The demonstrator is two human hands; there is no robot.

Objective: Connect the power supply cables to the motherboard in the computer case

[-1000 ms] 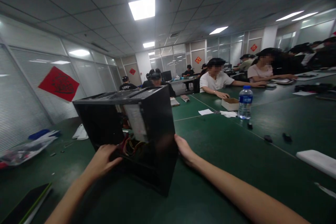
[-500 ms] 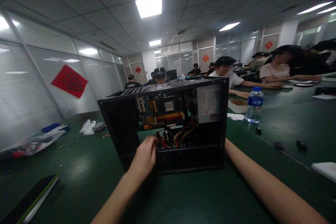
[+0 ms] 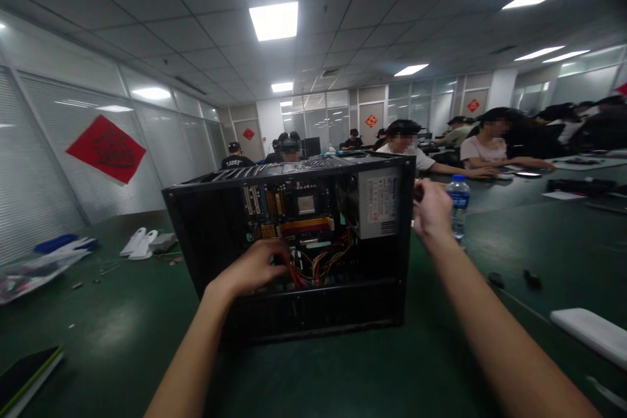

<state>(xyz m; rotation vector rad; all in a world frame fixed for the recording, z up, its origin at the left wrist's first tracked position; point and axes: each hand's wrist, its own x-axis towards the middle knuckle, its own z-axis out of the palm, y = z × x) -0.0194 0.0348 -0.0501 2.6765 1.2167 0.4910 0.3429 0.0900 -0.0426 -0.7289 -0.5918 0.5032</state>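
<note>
A black computer case [image 3: 215, 235] stands on the green table [image 3: 343, 372] with its open side facing me. Inside I see the motherboard [image 3: 289, 212], a grey power supply [image 3: 377, 202] at the upper right and a bundle of red and yellow cables [image 3: 323, 264]. My left hand [image 3: 252, 271] reaches into the case, fingers curled around the cables near the lower middle. My right hand [image 3: 432, 212] is raised at the case's right rear edge, fingers bent against it.
A water bottle [image 3: 458, 206] stands just right of the case. Small dark parts [image 3: 531, 277] and a white flat object [image 3: 588, 333] lie at the right. White items [image 3: 140, 241] and a plastic bag [image 3: 34, 268] lie at the left. Several people sit at the far tables.
The case was turned so its open side faces me. My left hand moved into the cables. My right hand rose from the case's lower side to its upper right edge.
</note>
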